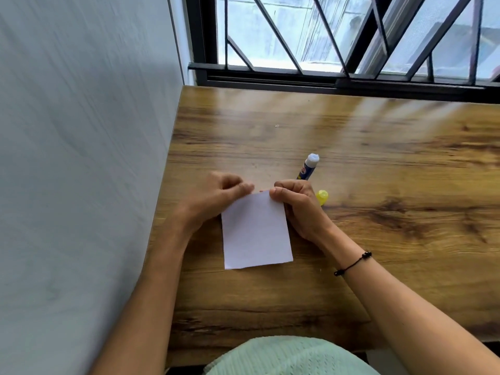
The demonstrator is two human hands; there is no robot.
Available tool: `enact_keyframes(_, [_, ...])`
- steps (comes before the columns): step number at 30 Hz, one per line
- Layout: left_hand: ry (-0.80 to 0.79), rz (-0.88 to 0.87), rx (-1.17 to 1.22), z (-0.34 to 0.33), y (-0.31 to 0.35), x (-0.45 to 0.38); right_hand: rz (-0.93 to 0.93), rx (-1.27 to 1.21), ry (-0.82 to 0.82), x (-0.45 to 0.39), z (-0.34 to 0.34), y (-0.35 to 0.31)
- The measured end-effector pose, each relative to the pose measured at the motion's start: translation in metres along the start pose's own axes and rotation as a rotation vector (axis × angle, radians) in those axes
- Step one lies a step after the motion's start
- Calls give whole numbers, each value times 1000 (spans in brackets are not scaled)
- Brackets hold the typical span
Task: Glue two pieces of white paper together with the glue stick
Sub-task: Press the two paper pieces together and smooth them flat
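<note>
Left hand [216,194]: fingers curling loosely, tips resting at the far left corner of the white paper [255,231]; whether it is pinching the edge or only pressing on it, cannot tell. Right hand [295,203]: closing into a near fist, thumb pressing down on the far right corner, appearing to pinch it.

White paper: lying flat on the wooden table [378,158], near its left edge. Only one sheet is showing; a second may be lying under it, not distinguishable.

Glue stick [308,167]: lying uncapped just beyond the right hand, glue exposed. Yellow cap [322,196]: sitting apart, beside the right knuckles.

Risks, as judged: sheets sliding out of register if the corners are being pressed unevenly; creasing at the pinched corner; the open stick rolling or drying; the right hand knocking the cap away.
</note>
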State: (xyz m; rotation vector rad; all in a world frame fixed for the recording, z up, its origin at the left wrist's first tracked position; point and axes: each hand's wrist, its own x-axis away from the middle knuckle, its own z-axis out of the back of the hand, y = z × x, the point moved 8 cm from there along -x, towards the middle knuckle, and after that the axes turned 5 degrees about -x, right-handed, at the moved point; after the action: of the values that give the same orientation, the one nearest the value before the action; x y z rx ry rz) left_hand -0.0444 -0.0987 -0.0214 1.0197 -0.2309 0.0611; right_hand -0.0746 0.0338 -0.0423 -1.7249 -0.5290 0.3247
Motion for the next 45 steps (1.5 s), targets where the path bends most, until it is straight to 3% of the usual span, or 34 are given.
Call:
enact_keyframes(2, [-84, -65, -239, -11, 10, -2, -1, 12, -34, -1, -3, 0])
enact_keyframes(4, [-44, -122, -341, -15, 19, -3, 4, 22, -41, -2, -4, 0])
enact_keyframes(13, [48, -273, -397, -17, 39, -2, 35, 49, -67, 0, -9, -2])
enact_keyframes(19, [206, -229, -233, -8, 35, 3, 88, 152, -8, 4, -7, -9])
enact_keyframes(26, [485, -1, 140, 17, -1, 13, 107, 409, 17, 10, -7, -9])
enact_keyframes(30, [638, 159, 366, 21, -23, 22, 119, 354, 23, 9, -5, -9])
enact_keyframes(38, [586, 199, 438, 13, -32, 33, 114, 55, 177, 4, 12, -2])
enact_keyframes(41, [532, 132, 312, 14, -24, 34, 83, -23, 148, 3, 13, 0])
enact_keyframes(45, [527, -138, -183, 20, 23, 34, 107, 105, 66, 6, 8, -4])
